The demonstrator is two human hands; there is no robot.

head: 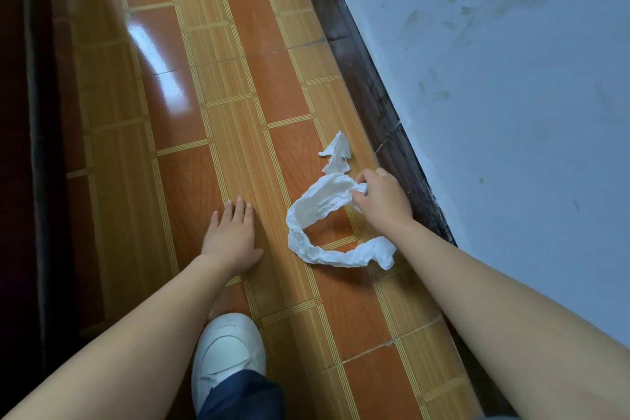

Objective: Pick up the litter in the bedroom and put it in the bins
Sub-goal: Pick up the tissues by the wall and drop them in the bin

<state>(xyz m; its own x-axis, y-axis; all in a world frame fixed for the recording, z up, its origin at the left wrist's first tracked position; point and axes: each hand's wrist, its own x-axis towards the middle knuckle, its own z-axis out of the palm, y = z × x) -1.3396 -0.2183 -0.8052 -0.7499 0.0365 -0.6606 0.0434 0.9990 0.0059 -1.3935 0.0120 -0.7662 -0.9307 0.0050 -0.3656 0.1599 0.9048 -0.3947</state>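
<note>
A long crumpled strip of white tissue paper (308,225) curls across the tiled floor near the wall. My right hand (383,199) pinches its upper end, fingers curled round the paper. A smaller torn scrap of white tissue (337,153) lies on the floor just beyond that hand. My left hand (231,235) hovers flat over the floor to the left of the strip, fingers straight and holding nothing.
The floor (218,112) has glossy orange and tan tiles. A dark skirting board (368,85) runs along a pale blue wall (511,78) on the right. Dark furniture (30,147) borders the left side. My white shoe (228,348) stands at the bottom centre.
</note>
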